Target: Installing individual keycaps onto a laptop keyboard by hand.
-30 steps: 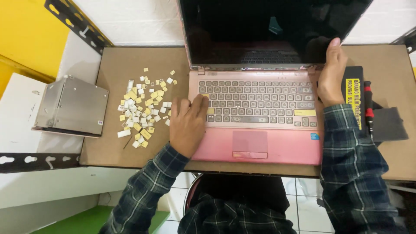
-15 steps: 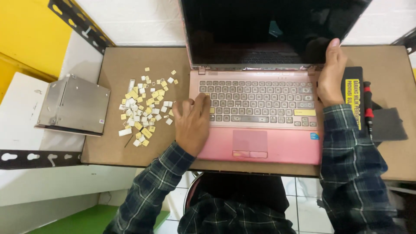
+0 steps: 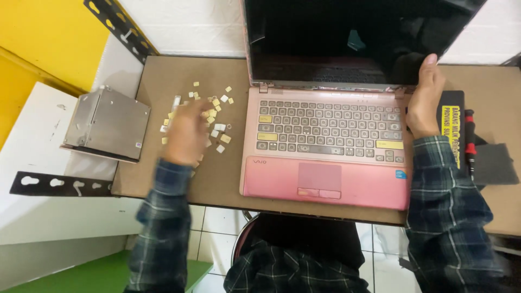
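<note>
The blurred left hand (image 3: pixel 187 130) hovers over loose pale keycaps (image 3: pixel 217 116) on the brown tabletop (image 3: pixel 228 179); its grip is unclear. The right hand (image 3: pixel 426 100) clasps the pink laptop (image 3: pixel 325 179)'s hinge corner; steady bracing helps.

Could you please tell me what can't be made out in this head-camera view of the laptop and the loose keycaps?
- Left hand: motion-blurred, so whether its fingers hold a keycap is unclear.
- Loose keycaps: some hidden beneath that hand; legends too small.
- Laptop screen: top cut off by the frame edge.
- Right hand: covers the pink laptop hinge corner.
</note>
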